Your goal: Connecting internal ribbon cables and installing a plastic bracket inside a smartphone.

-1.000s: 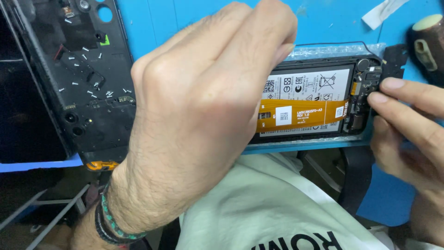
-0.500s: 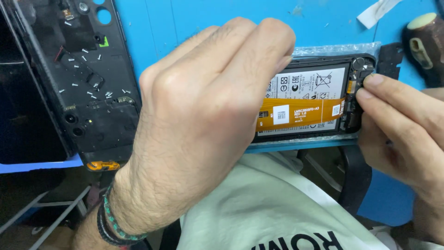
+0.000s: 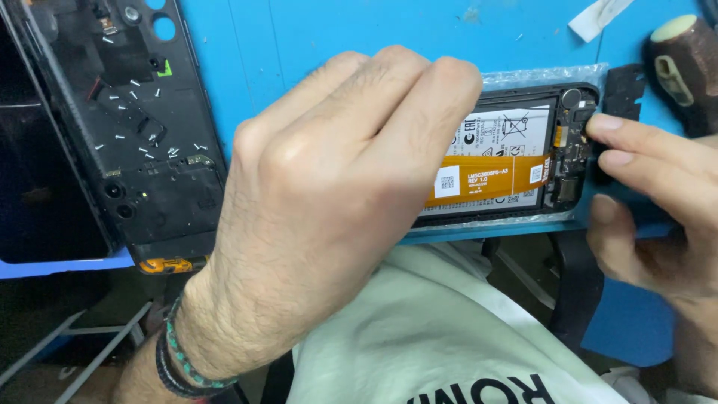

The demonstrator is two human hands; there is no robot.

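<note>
My left hand presses on the opened phone, which lies on the blue mat at the near edge. My right hand pinches its right end with the fingertips. The phone seems light, stiff and fragile, with a soft orange ribbon cable; I hold only the frame. Small screws lie on the black back cover at the left.

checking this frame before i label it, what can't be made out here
- Head view: the left hand covers the left half of the opened phone, so what its fingertips touch is hidden.
- The right hand is cut off by the right edge; whether it pinches anything at the phone's end is unclear.
- The tiny screws lying on the black back cover are too small to count.
- The brown tool handle runs out of frame.
</note>
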